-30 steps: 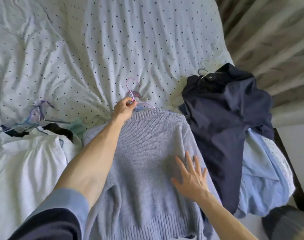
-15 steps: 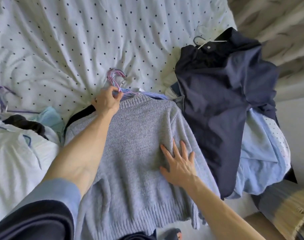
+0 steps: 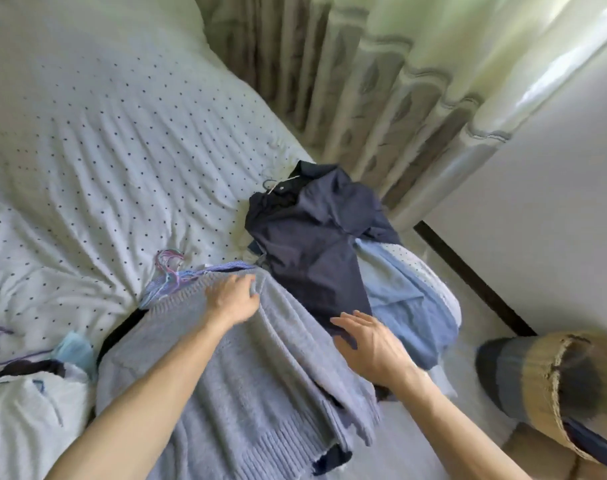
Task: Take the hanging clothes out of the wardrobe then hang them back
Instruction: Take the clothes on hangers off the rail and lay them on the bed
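The grey sweater (image 3: 225, 375) lay flat on the bed (image 3: 87, 150), with hangers (image 3: 170, 271) bunched at its collar. The left hand (image 3: 231, 301) kept no hanger: its grip was clamped on the sweater's shoulder knit. The right hand (image 3: 374, 344), fingers apart, held nothing near the navy shirt (image 3: 305, 244). Lifting by the hanger hook would likely spare the knit. The woven basket (image 3: 558, 386) showed a dark interior, contents unclear.

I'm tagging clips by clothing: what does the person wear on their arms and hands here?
Nothing that shows. Both forearms are bare to the frame's lower edge, no sleeve or cuff in view. The left hand and right hand carry no glove, watch or bracelet; blur could hide a ring.
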A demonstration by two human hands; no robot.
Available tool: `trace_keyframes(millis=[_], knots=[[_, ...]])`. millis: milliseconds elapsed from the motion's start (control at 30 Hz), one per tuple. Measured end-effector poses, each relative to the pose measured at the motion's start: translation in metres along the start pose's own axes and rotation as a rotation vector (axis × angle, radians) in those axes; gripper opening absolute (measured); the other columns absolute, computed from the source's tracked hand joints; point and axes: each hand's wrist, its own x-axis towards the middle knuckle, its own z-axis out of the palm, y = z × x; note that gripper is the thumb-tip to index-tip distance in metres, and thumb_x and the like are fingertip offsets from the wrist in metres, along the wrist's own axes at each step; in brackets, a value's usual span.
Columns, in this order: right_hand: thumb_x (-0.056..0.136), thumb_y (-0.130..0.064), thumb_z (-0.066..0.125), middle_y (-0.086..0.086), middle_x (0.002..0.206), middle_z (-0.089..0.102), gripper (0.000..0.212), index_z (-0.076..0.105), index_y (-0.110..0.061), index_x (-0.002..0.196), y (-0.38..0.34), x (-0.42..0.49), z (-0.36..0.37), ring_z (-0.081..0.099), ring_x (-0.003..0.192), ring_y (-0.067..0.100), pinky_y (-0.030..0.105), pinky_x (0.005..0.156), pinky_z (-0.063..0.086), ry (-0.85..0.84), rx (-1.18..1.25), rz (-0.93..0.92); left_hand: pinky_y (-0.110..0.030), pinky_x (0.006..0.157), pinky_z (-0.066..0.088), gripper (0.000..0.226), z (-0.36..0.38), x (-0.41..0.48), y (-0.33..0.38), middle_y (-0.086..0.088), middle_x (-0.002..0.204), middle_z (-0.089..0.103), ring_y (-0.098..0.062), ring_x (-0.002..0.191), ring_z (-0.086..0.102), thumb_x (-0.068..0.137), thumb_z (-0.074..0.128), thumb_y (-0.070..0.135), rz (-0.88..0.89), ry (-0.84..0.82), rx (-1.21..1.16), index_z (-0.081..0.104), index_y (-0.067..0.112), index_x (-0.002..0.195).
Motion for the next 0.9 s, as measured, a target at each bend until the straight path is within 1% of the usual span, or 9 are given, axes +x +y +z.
trace_keyframes(millis=[133,200,367,500,533,633,700,767,900], knots=[[0.099,-0.042,0.049,-0.010,0.149,0.049,0.041,0.054,-0.034,0.139,0.049,-0.084,-0.079,0.032,0.146,0.015,0.028,0.118,0.025,0.315,0.033,0.071,-0.039,0.108,0.032,0.049,-0.016,-0.072,0.133,0.006,0.145,0.049,-0.020,0.133,0.045,0.095,0.049,0.040,0.334,0.097,0.123,0.045,0.033,0.143],[0.097,-0.045,0.047,-0.010,0.146,0.052,0.042,0.058,-0.033,0.136,0.078,-0.139,-0.107,0.035,0.145,0.014,0.026,0.120,0.022,0.454,0.073,0.119,-0.039,0.109,0.030,0.049,-0.020,-0.110,0.198,0.009,0.148,0.046,-0.018,0.136,0.042,0.095,0.047,0.042,0.493,0.153,0.170,0.045,0.034,0.143],[0.094,-0.045,0.051,-0.010,0.144,0.054,0.042,0.059,-0.034,0.135,0.152,-0.312,-0.143,0.035,0.144,0.010,0.026,0.120,0.022,0.798,0.129,0.337,-0.035,0.113,0.027,0.049,-0.017,-0.209,0.369,0.008,0.149,0.044,-0.014,0.139,0.038,0.096,0.049,0.041,0.905,0.233,0.215,0.044,0.034,0.145],[0.096,-0.043,0.051,-0.013,0.142,0.054,0.039,0.061,-0.035,0.133,0.200,-0.457,-0.138,0.034,0.142,0.006,0.016,0.117,0.017,1.037,0.147,0.554,-0.033,0.113,0.032,0.050,0.013,-0.300,0.493,0.008,0.146,0.047,-0.012,0.137,0.041,0.091,0.047,0.047,1.217,0.261,0.210,0.049,0.038,0.140],[0.097,-0.043,0.052,-0.017,0.143,0.051,0.038,0.060,-0.036,0.134,0.209,-0.492,-0.133,0.032,0.143,0.004,0.017,0.117,0.017,1.079,0.150,0.616,-0.032,0.113,0.031,0.050,0.023,-0.326,0.520,0.009,0.147,0.047,-0.012,0.137,0.040,0.091,0.044,0.048,1.298,0.255,0.216,0.048,0.039,0.140],[0.098,-0.048,0.048,-0.023,0.146,0.046,0.039,0.056,-0.043,0.135,0.231,-0.584,-0.111,0.025,0.144,-0.001,0.030,0.120,0.025,1.205,0.144,0.789,-0.034,0.116,0.029,0.045,0.057,-0.401,0.585,0.014,0.148,0.043,-0.011,0.139,0.036,0.096,0.044,0.045,1.529,0.219,0.251,0.044,0.042,0.141],[0.097,-0.046,0.049,-0.022,0.146,0.046,0.038,0.055,-0.043,0.135,0.240,-0.638,-0.096,0.025,0.144,-0.002,0.029,0.119,0.025,1.258,0.148,0.928,-0.036,0.117,0.027,0.043,0.080,-0.447,0.622,0.017,0.149,0.040,-0.010,0.140,0.034,0.098,0.043,0.042,1.670,0.177,0.276,0.042,0.043,0.141],[0.097,-0.044,0.051,-0.019,0.146,0.048,0.038,0.057,-0.041,0.135,0.241,-0.688,-0.077,0.027,0.144,0.001,0.026,0.118,0.023,1.311,0.150,1.078,-0.032,0.116,0.027,0.043,0.103,-0.489,0.654,0.018,0.149,0.040,-0.010,0.140,0.034,0.099,0.043,0.041,1.794,0.145,0.301,0.041,0.042,0.142],[0.097,-0.043,0.052,-0.016,0.146,0.050,0.039,0.058,-0.036,0.135,0.224,-0.766,-0.036,0.030,0.143,0.005,0.031,0.118,0.030,1.392,0.144,1.364,-0.031,0.115,0.027,0.046,0.144,-0.563,0.702,0.016,0.153,0.037,-0.012,0.141,0.034,0.100,0.042,0.042,1.986,0.052,0.353,0.037,0.043,0.146]])
